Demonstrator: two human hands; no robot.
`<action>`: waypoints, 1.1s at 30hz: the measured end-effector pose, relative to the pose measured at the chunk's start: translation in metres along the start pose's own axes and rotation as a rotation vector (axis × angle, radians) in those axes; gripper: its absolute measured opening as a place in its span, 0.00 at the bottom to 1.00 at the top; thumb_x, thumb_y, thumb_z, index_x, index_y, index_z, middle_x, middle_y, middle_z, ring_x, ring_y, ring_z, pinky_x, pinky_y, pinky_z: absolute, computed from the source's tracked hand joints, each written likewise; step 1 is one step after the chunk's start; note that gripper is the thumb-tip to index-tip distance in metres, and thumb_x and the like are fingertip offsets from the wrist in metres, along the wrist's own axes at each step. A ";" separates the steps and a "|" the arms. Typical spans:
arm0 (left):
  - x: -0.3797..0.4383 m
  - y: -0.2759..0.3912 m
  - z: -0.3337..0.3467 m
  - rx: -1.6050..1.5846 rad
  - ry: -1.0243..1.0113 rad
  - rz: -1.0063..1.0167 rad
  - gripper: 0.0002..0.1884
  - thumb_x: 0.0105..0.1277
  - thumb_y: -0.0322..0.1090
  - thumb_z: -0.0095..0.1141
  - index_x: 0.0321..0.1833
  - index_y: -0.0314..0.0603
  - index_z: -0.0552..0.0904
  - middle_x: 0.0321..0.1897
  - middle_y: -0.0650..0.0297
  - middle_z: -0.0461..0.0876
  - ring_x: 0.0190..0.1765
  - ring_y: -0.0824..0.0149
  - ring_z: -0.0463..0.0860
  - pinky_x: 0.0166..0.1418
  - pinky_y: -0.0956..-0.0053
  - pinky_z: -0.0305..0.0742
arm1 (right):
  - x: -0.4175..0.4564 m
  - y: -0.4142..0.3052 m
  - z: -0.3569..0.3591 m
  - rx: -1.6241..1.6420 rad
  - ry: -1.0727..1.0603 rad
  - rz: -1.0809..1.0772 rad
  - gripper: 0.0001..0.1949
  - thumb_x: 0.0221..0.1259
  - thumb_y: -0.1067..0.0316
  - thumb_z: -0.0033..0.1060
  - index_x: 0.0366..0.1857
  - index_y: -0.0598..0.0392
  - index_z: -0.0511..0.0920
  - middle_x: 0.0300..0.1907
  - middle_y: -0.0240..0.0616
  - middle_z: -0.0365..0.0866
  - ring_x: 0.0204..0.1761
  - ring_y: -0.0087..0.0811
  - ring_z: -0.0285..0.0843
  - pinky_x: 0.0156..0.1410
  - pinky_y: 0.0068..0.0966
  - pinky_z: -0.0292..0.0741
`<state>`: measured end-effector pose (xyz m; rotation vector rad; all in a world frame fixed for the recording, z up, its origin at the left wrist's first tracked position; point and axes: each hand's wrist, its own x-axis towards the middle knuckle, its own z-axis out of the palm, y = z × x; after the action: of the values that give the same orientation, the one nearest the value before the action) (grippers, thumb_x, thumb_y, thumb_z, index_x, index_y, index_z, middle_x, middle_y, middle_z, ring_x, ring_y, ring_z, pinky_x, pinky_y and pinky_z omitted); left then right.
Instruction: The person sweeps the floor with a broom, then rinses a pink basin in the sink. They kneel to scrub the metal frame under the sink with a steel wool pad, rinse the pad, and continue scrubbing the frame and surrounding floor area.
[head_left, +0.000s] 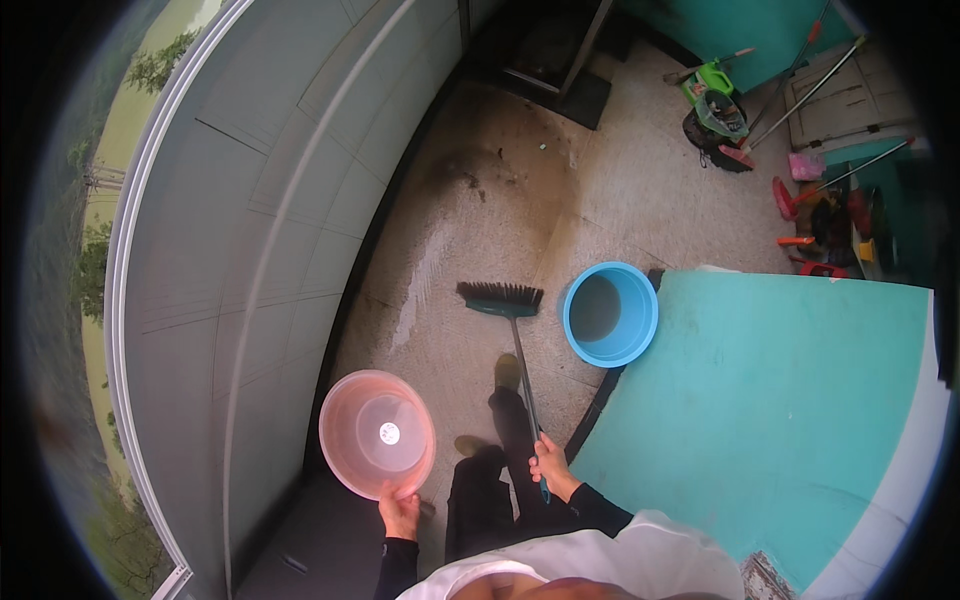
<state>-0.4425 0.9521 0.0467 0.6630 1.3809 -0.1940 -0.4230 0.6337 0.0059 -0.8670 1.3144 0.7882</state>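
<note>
My left hand (399, 512) grips the rim of a pink plastic basin (349, 450), whose inside faces up and shows a round white sticker at the bottom. In my right hand (551, 466) is the grey handle of a push broom (501, 306); its dark bristles point away from me, over the floor. Right of the broom head stands a light blue plastic bucket (643, 315) holding dark, murky liquid.
Wet, dirty patches mark the tiled floor (517, 180). A grey panelled wall (277, 247) runs along the left, a turquoise wall (765, 375) along the right. At the back right are a lined bin (705, 135), a green jug (709, 79), brooms and a red dustpan (784, 199).
</note>
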 end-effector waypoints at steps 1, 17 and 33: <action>-0.010 0.005 0.010 0.002 -0.008 0.009 0.09 0.62 0.33 0.50 0.45 0.48 0.72 0.36 0.66 0.78 0.35 0.68 0.79 0.30 0.76 0.70 | 0.004 -0.004 0.000 -0.066 0.021 -0.015 0.24 0.71 0.59 0.39 0.69 0.34 0.52 0.19 0.31 0.63 0.13 0.22 0.55 0.16 0.21 0.58; 0.024 0.109 0.169 0.205 -0.044 0.051 0.10 0.61 0.36 0.50 0.46 0.48 0.72 0.36 0.67 0.79 0.33 0.69 0.77 0.31 0.74 0.66 | -0.010 -0.228 0.029 0.199 -0.096 -0.248 0.27 0.66 0.62 0.50 0.68 0.42 0.54 0.19 0.33 0.65 0.15 0.22 0.59 0.19 0.21 0.60; 0.050 0.190 0.247 0.447 0.011 0.029 0.18 0.56 0.30 0.48 0.52 0.48 0.72 0.34 0.65 0.79 0.28 0.68 0.80 0.24 0.78 0.74 | 0.093 -0.396 0.221 0.736 -0.154 0.004 0.06 0.64 0.66 0.34 0.28 0.50 0.58 0.20 0.32 0.59 0.18 0.27 0.58 0.30 0.35 0.65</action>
<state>-0.1296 0.9842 0.0707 1.0540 1.3478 -0.4844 0.0371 0.6412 -0.0418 -0.2110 1.3270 0.3121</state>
